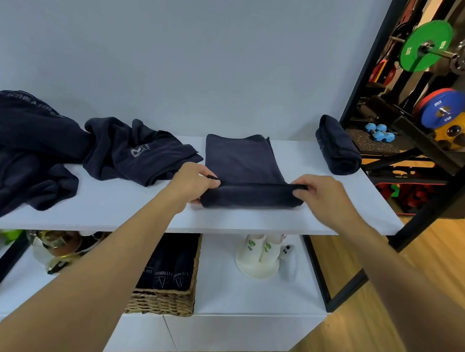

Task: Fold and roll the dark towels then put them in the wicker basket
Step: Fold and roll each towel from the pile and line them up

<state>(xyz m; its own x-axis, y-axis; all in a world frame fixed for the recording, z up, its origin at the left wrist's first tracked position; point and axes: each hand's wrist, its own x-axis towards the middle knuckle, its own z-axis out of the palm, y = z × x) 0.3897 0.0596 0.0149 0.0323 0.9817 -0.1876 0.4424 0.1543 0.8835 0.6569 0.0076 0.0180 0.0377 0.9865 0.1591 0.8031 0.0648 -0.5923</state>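
Pale grey wall backs a long white laminate counter (137, 209), smooth and flat, with a lower white shelf beneath it and a rack of coloured weight plates off to the right. Largest on the counter is a heap of unfolded dark navy towels (23, 150) at the left, limp and creased, some showing pale printed lettering. Below, a rectangular woven wicker basket (168, 297) sits on the lower shelf, coarse and stiff-walled, already holding upright rolled dark towels. At the counter's middle lies the folded dark navy towel being rolled (243, 174), a flat oblong with its near edge turned over into a soft tube. A finished dark rolled towel (337, 149) rests near the right end. The left hand (193, 182) and right hand (323, 197) each have their grip clamped on one end of that tube, thumbs on top. The cloth looks light, plush and floppy, not slippery; it should handle best held at both ends, kept taut so the roll stays even
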